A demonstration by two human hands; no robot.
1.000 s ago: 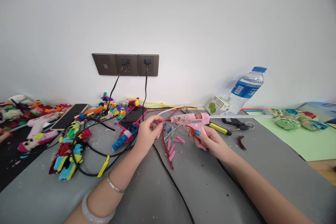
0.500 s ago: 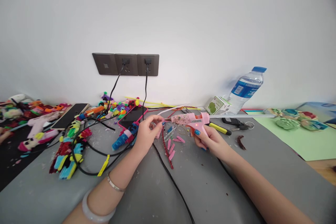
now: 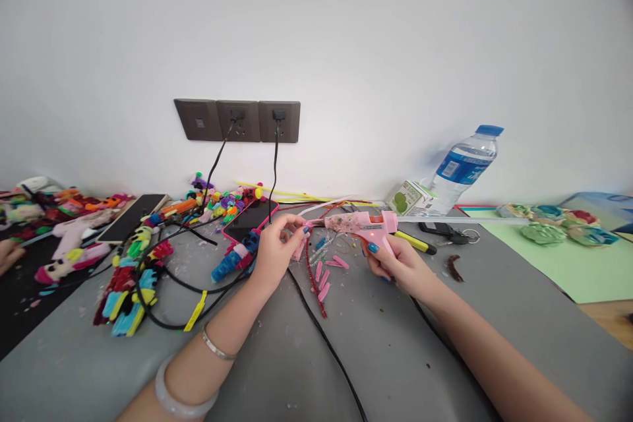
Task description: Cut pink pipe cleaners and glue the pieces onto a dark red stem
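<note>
My right hand [image 3: 390, 259] is wrapped round the handle of a pink hot glue gun [image 3: 363, 224], with a long clear glue stick [image 3: 465, 219] jutting from its rear. The nozzle points left at the fingertips of my left hand [image 3: 283, 244]. Those fingers are pinched on a small pink piece [image 3: 298, 250], mostly hidden behind them; its kind is not plain. Below the gun lie several short pink pipe cleaner pieces [image 3: 324, 280] and a red glittery stem [image 3: 314, 283] on the grey table [image 3: 395, 369].
Colourful pipe cleaner figures [image 3: 131, 287], phones [image 3: 250, 219] and looped black cables [image 3: 171, 326] crowd the left. A water bottle [image 3: 459, 168], drink carton [image 3: 409, 198], keys [image 3: 452, 234] and a yellow-handled tool [image 3: 418, 242] stand or lie right. Another person's hand [image 3: 8, 255] shows far left.
The glue gun has shifted slightly right, its nozzle drawing back a little from my left fingertips. At the far left, the other person's hand has come further into view.
</note>
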